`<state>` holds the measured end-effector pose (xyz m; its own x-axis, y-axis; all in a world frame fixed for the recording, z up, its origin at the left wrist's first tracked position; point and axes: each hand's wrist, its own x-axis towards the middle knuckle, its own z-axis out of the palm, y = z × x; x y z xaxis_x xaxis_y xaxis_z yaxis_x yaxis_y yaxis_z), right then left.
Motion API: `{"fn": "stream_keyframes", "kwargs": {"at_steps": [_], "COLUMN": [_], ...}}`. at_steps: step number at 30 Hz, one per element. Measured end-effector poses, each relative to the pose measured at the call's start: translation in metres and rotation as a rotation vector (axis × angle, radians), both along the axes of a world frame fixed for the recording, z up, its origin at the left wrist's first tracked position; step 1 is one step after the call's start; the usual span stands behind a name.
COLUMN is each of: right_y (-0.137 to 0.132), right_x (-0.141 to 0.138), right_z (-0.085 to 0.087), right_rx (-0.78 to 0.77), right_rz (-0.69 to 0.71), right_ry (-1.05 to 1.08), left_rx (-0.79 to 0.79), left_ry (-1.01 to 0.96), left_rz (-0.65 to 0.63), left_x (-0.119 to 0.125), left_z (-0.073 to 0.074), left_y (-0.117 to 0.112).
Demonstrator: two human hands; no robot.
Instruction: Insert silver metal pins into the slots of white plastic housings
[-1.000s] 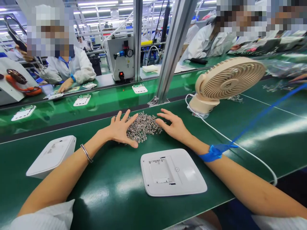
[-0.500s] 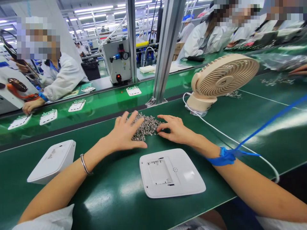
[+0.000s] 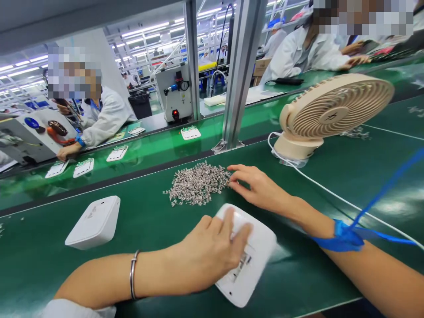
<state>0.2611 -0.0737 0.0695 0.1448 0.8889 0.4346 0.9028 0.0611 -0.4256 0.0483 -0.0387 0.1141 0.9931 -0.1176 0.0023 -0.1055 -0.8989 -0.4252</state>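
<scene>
My left hand [image 3: 217, 251] lies across a white plastic cover [image 3: 256, 260] with a battery recess, its fingers over the top face and its thumb hidden beneath. The cover is turned and looks tilted in that grip. Beyond it, a heap of small silvery metal pieces [image 3: 198, 183] lies on the green table [image 3: 159, 229]. My right hand [image 3: 253, 185] is at the heap's right edge, with thumb and fingers curled towards each other; whatever lies between the fingertips is too small to make out.
A white plastic housing [image 3: 94, 223] stands at left. Right of the heap is a beige fan [image 3: 331, 117] with a white cable [image 3: 318, 187]. A blue strap [image 3: 347, 236] trails from my right wrist. Behind a metal post [image 3: 236, 84], a co-worker's hand [image 3: 69, 151] touches circuit-board covers on the green line.
My left hand has left the heap and come down onto the white cover, which has turned and tilted. My right hand stays at the heap's edge. The view has shifted left.
</scene>
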Motion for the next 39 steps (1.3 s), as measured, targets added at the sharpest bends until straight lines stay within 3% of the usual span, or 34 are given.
{"fn": "stream_keyframes", "kwargs": {"at_steps": [2,4,5,8,10,14,20,30,39], "right_y": [-0.003,-0.005,-0.006,-0.005,-0.003,-0.002,-0.005,-0.007,-0.009], "right_x": [0.002,0.003,0.003,-0.001,-0.005,-0.017,-0.031,-0.036,-0.044], "right_z": [0.006,0.010,0.011,0.010,0.009,0.010,0.017,0.018,0.013], "right_rx": [0.083,0.119,0.127,0.105,0.079,-0.020,-0.196,-0.277,-0.208], "right_rz": [-0.018,-0.056,-0.065,-0.042,-0.008,0.083,0.181,0.199,0.253], "right_ry": [0.145,0.262,0.306,0.402,0.471,0.736,1.084,1.081,0.763], "left_rx": [0.187,0.246,0.213,0.028,-0.001,0.089,0.062,0.174,0.151], "left_ry": [-0.061,-0.038,0.002,0.101,0.126,0.141,0.056,-0.149,-0.122], "left_rz": [0.192,0.309,0.290,0.074,-0.002,0.032,0.014,0.123,0.146], "left_x": [-0.005,-0.010,-0.012,-0.019,-0.021,-0.015,-0.007,-0.007,-0.008], "left_z": [-0.001,0.002,0.006,0.015,0.017,0.004,-0.014,-0.026,-0.023], "left_y": [-0.007,-0.012,-0.014,-0.017,-0.019,-0.019,-0.017,-0.024,-0.027]}}
